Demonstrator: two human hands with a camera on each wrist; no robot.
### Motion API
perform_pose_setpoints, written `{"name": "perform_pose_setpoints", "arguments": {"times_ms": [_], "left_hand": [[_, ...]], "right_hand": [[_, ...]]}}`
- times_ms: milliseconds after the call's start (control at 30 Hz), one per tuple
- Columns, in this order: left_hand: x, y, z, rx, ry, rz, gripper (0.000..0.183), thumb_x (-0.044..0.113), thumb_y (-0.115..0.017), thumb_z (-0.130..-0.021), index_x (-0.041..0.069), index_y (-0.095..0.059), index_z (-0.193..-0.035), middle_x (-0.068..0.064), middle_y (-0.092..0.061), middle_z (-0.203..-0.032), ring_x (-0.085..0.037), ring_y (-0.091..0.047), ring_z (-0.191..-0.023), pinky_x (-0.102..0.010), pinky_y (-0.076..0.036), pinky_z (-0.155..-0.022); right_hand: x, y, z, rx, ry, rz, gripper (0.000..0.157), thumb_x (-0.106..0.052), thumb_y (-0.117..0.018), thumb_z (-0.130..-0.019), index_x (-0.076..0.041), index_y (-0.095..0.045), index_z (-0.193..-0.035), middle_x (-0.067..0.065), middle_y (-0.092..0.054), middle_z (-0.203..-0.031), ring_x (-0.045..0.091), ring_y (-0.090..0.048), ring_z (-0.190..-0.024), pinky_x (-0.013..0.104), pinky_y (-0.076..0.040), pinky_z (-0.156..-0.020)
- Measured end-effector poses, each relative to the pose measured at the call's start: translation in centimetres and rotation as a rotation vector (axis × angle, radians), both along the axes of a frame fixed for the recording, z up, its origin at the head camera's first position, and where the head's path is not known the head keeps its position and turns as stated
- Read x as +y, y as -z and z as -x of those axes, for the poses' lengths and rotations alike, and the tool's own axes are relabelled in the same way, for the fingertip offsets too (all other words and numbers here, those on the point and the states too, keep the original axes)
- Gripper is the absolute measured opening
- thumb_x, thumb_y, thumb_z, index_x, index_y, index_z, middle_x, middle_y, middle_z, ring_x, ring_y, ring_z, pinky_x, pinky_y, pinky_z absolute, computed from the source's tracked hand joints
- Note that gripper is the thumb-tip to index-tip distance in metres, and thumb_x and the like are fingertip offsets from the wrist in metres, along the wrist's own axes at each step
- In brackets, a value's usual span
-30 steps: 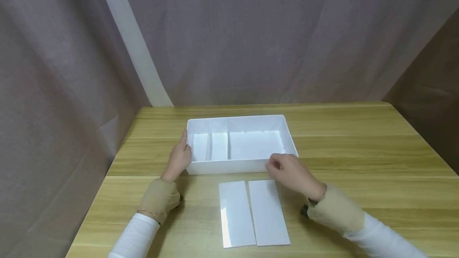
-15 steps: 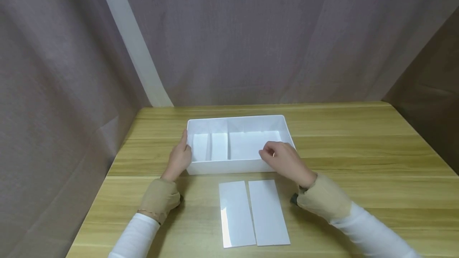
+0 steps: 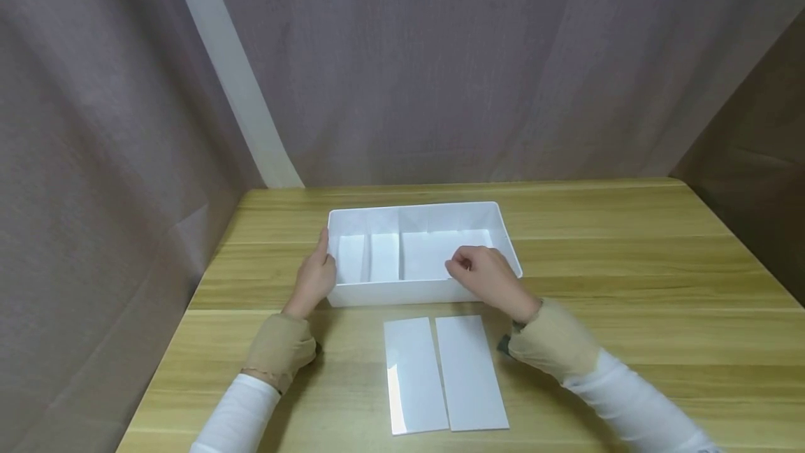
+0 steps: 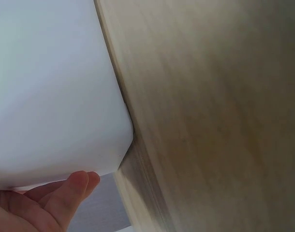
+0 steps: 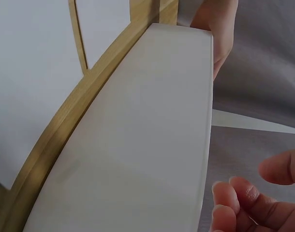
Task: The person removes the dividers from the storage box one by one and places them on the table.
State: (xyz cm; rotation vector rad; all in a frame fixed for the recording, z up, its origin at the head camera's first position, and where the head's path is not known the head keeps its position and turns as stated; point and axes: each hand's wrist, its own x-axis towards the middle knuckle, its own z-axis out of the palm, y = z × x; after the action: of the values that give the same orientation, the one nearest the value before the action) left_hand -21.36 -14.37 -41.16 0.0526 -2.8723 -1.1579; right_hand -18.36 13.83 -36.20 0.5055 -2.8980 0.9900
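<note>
A white divided box stands on the wooden table. Inside it are two narrow compartments at left and a wider one at right. My left hand holds the box's left end, its thumb by the rim; the left wrist view shows these fingers at the box's corner, partly hidden. Above the near rim of the wide compartment is my right hand, fingers loosely curled. In the right wrist view its thumb is apart from the fingertips, with nothing seen between them.
Two flat white panels, a left one and a right one, lie side by side on the table in front of the box. Grey curtains hang behind the table and at its sides.
From the box's near right corner, my right hand has moved left and slightly up over the near rim. My left hand, the box and both panels have stayed put.
</note>
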Motion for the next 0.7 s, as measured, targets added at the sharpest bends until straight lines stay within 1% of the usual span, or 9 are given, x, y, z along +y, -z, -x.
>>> {"name": "perform_pose_setpoints", "arguments": {"times_ms": [233,467,700], "left_hand": [[0.1,0.0,0.0,0.0,-0.002,-0.002,0.053,0.013,-0.026,-0.091,0.01,-0.012,-0.143,-0.021,-0.035,-0.136,-0.032,-0.05,-0.085,-0.045,-0.043,-0.077],[0.1,-0.1,-0.1,-0.006,0.0,-0.007,0.054,0.013,-0.026,-0.091,0.01,-0.011,-0.143,-0.02,-0.033,-0.138,-0.032,-0.05,-0.091,-0.045,-0.042,-0.082],[0.0,0.0,0.0,-0.002,0.002,-0.006,0.053,0.013,-0.026,-0.091,0.01,-0.012,-0.143,-0.02,-0.033,-0.138,-0.032,-0.05,-0.089,-0.045,-0.043,-0.08]], "right_hand": [[-0.7,0.2,0.3,-0.017,-0.007,0.024,0.021,-0.02,-0.052,-0.084,-0.007,-0.063,-0.072,0.0,-0.056,-0.062,0.012,-0.042,-0.056,0.024,-0.036,-0.054],[-1.5,0.4,0.5,-0.027,0.003,0.024,0.021,-0.022,-0.052,-0.083,-0.008,-0.064,-0.072,-0.001,-0.057,-0.062,0.011,-0.042,-0.055,0.024,-0.037,-0.054],[-2.2,0.6,0.8,-0.022,0.011,0.028,0.02,-0.023,-0.052,-0.082,-0.009,-0.064,-0.073,0.0,-0.061,-0.068,0.011,-0.045,-0.057,0.024,-0.038,-0.055]]}}
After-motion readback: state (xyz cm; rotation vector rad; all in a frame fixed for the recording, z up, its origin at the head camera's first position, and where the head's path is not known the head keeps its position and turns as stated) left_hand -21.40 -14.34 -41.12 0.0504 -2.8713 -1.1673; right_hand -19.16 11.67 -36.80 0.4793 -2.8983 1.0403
